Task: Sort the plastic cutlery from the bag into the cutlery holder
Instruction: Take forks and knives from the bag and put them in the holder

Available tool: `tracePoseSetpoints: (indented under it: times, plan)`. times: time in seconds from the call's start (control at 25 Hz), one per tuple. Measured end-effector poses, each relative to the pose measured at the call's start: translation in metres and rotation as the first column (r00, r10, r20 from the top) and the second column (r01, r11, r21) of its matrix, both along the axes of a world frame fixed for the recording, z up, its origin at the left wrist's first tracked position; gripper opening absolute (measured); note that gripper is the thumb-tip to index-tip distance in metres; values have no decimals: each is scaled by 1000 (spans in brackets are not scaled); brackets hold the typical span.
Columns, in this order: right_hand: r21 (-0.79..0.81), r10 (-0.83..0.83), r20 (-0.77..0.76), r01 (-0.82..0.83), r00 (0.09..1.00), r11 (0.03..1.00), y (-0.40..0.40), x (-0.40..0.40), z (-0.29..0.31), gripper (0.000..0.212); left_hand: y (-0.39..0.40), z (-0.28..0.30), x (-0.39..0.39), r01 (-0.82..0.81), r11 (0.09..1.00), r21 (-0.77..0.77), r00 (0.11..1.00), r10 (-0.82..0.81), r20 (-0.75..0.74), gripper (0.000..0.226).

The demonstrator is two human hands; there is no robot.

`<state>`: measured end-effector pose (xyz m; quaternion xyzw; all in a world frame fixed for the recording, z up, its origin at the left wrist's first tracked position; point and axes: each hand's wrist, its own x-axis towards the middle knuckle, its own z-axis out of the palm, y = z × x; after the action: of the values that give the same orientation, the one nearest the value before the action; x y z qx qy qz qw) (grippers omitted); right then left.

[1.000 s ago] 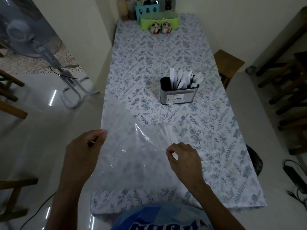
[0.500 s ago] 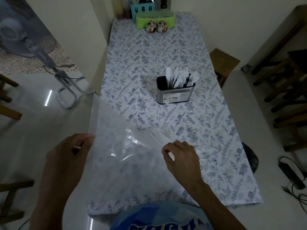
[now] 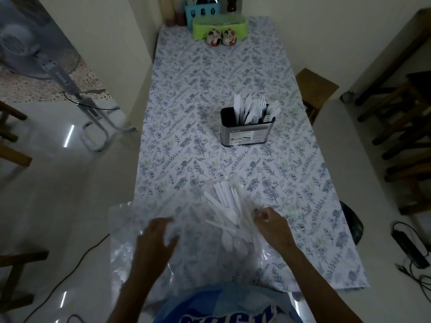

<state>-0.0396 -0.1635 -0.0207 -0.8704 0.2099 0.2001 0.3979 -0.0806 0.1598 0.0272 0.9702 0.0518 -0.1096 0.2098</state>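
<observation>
Clear bag [image 3: 144, 231] lies flat on table's [image 3: 210, 73] near edge. Loose white cutlery [image 3: 229, 210] piled inside. Left hand [image 3: 155, 243] blurred, fingers spread. Right hand [image 3: 274, 228] touches pile. Holder [image 3: 245, 132] beyond, cutlery upright.

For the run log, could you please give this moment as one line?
left hand: open on bag | right hand: pinching bag edge | loose cutlery: inside bag | cutlery holder: partly filled

hands 2 [image 3: 156, 238] | bag 1 [image 3: 123, 229] | cutlery holder 1 [image 3: 245, 134] | figurines 2 [image 3: 214, 38] (loose cutlery [image 3: 229, 206] uncountable)
</observation>
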Motion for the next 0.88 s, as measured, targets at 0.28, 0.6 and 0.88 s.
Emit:
tracePoseSetpoints:
  times: [0.28,0.6,0.88]
  plan:
    - [36,38,21,-38,999,999,8,-3,9,22,-62,-72,20,304,945,-121,928,-322,-188,49]
    - [129,111,222,-142,969,981,36,3,24,10,-116,-50,71,117,918,-379,942,-223,-252,48]
    - [52,346,236,-368,908,929,29,6,21,27,-125,-55,86,20,945,-326,976,-89,-200,38]
